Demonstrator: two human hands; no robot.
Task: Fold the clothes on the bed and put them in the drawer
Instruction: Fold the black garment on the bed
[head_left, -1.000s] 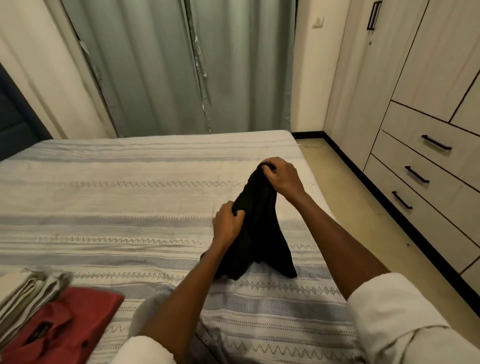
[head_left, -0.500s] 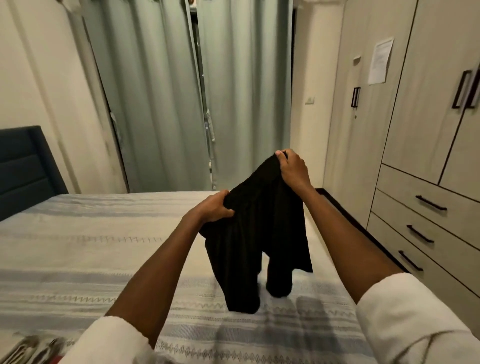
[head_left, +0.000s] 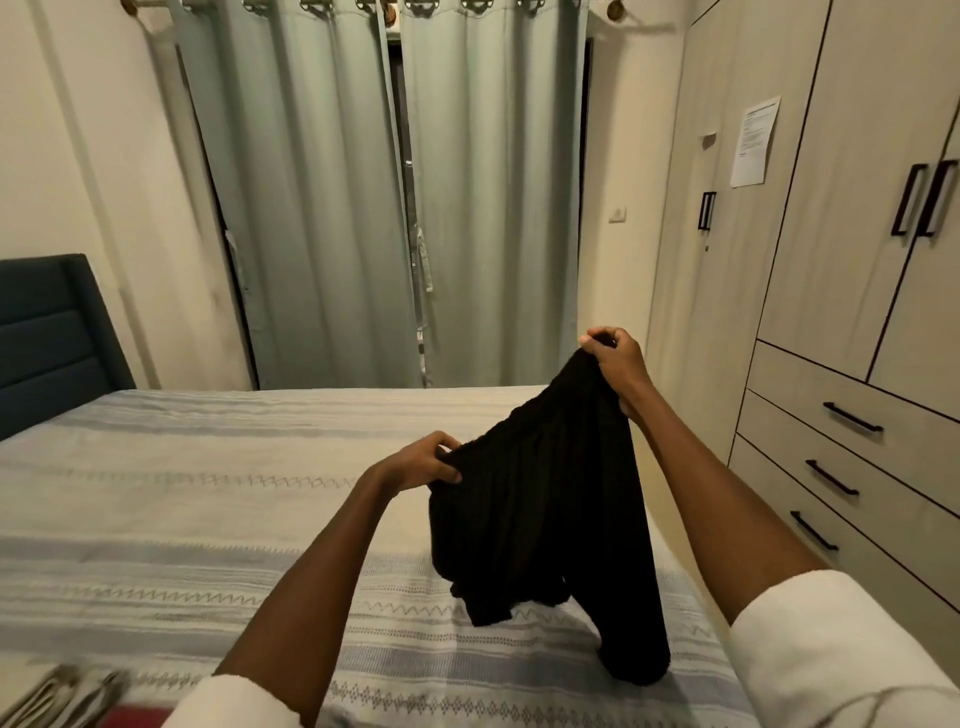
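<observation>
**Black garment held up over the right side of the bed**

The black garment (head_left: 540, 514) hangs in the air above the bed (head_left: 156, 519), over its right side near the right edge. It is a dark knitted or ribbed piece (what kind of garment it is cannot be told for certain), with two lobes hanging down; the longer one reaches lowest toward the near right part of the bed, and whether it touches the cover is unclear.

The right hand (head_left: 615, 364) is raised highest, its fingers curled over the top corner of the cloth and pinching it. The left hand (head_left: 426, 465) is lower and to the left, thumb and fingers closed round the other upper edge. Both forearms are bare, with white sleeves (head_left: 831, 649) pushed back.

The bed carries a pale cover with grey-blue stripes and zigzag bands. At its near left corner lie a striped folded cloth (head_left: 67, 696) and a red item (head_left: 137, 717), both blurred and cut by the frame. A dark blue headboard (head_left: 47, 332) stands at the left end. Beyond the far edge hang grey-green curtains (head_left: 389, 208). Along the right wall is a wardrobe (head_left: 857, 260) with drawers (head_left: 852, 421) shut, black handles, and a paper sheet (head_left: 756, 140) stuck on one door.
</observation>
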